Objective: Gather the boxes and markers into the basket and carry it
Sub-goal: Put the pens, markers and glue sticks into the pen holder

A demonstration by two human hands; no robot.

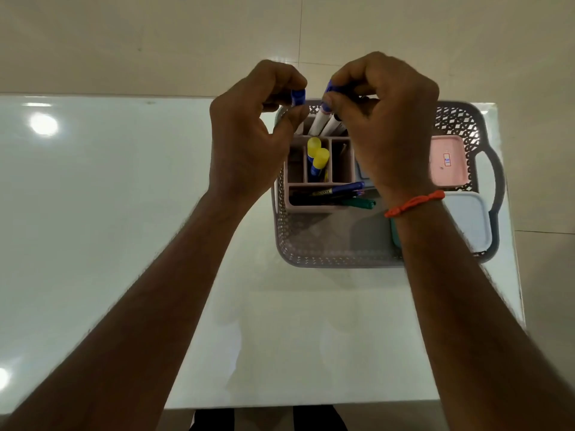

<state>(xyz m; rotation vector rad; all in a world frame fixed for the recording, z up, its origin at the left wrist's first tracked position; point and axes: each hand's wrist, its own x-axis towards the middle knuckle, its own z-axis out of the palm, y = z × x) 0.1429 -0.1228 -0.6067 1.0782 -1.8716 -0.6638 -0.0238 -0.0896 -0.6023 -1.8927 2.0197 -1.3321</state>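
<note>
The basket (336, 259) sits in the bench's (109, 181) far right corner, its handle at the right edge. Wide bench surface stretches left and toward the near edge. The left hand (245, 141) pinches a blue cap (298, 97). The right hand (385, 126) pinches markers (320, 119) standing in the basket's pink organizer (295, 169), with the pink box (448, 160) beside it.

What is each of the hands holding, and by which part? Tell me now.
The left hand pinches a small blue plastic cap by its sides. The right hand pinches a white-barrelled marker at its blue-capped top end.
</note>
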